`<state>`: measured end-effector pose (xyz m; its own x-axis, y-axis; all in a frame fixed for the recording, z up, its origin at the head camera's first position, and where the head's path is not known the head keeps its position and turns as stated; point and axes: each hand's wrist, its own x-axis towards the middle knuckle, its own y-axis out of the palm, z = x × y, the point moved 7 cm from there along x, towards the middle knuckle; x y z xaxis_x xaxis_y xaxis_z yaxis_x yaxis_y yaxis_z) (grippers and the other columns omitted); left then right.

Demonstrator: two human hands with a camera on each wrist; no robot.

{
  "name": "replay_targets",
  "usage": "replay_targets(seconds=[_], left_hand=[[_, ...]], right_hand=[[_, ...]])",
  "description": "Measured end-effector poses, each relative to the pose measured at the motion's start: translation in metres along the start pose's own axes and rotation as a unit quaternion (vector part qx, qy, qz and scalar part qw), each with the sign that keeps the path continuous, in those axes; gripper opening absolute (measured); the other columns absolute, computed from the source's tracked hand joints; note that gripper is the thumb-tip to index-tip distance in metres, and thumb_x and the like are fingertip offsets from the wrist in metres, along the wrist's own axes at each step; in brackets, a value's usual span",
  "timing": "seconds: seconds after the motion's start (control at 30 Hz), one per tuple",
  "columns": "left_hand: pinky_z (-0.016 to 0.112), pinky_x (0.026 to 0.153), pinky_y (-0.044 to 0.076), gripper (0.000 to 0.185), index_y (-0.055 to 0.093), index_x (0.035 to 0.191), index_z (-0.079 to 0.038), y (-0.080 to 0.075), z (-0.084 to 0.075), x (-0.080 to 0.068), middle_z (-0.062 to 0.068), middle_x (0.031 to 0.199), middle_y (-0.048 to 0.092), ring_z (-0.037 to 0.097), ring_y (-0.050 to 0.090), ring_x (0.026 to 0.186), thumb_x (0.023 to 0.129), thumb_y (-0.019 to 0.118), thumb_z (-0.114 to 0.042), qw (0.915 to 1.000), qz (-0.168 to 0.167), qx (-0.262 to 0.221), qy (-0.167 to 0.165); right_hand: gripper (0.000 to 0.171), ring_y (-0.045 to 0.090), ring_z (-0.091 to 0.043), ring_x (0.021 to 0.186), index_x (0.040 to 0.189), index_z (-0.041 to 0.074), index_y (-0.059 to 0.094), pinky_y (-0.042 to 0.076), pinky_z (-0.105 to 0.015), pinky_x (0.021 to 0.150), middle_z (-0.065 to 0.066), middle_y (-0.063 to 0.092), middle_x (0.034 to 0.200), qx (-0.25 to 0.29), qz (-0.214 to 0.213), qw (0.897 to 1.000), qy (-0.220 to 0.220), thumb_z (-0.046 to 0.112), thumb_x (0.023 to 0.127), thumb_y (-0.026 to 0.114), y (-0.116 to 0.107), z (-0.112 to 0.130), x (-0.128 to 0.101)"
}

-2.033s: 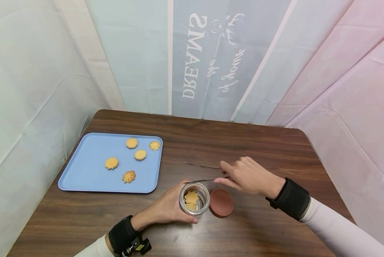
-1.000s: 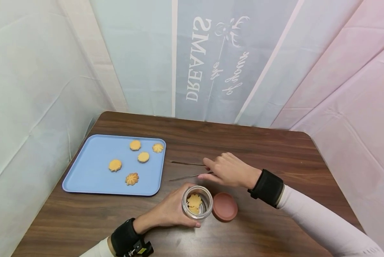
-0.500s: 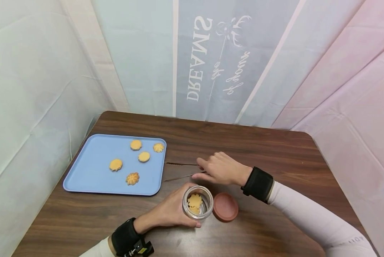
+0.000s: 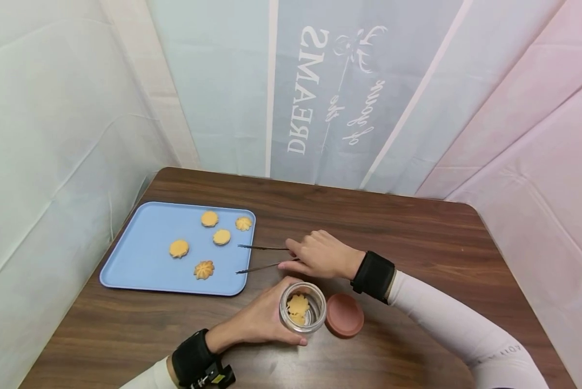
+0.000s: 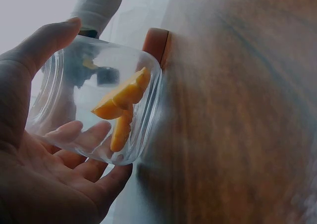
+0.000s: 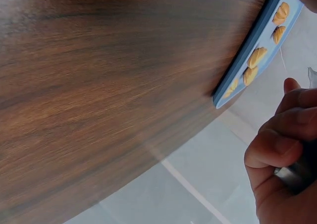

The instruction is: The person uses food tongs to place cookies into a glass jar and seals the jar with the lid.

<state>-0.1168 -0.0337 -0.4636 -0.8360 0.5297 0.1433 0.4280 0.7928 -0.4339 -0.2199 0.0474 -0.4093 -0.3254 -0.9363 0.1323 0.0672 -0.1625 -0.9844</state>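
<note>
The left hand wraps its fingers round a clear jar standing near the front of the wooden table — a few cookies lie inside it. Just right of the jar lies a reddish-brown lid, flat on the table. The right hand grips a pair of metal tongs, their two tips spread apart and reaching left over the right edge of the blue tray. Five cookies sit on the tray — the tips are near them, touching none.
</note>
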Motion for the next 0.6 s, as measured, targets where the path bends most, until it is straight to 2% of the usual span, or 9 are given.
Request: replay_targets(seconds=[0.6], left_hand=[[0.033, 0.109, 0.049, 0.087, 0.049, 0.144, -0.02, 0.0, 0.002, 0.0, -0.003, 0.135, 0.064, 0.013, 0.062, 0.121, 0.073, 0.098, -0.034, 0.9999, 0.001, -0.015, -0.007]], right_hand=[[0.041, 0.036, -0.005, 0.043, 0.084, 0.019, 0.051, 0.022, -0.023, 0.046, 0.012, 0.037, 0.056, -0.02, 0.028, 0.999, -0.014, 0.052, 0.106, 0.06, 0.017, 0.003, 0.032]])
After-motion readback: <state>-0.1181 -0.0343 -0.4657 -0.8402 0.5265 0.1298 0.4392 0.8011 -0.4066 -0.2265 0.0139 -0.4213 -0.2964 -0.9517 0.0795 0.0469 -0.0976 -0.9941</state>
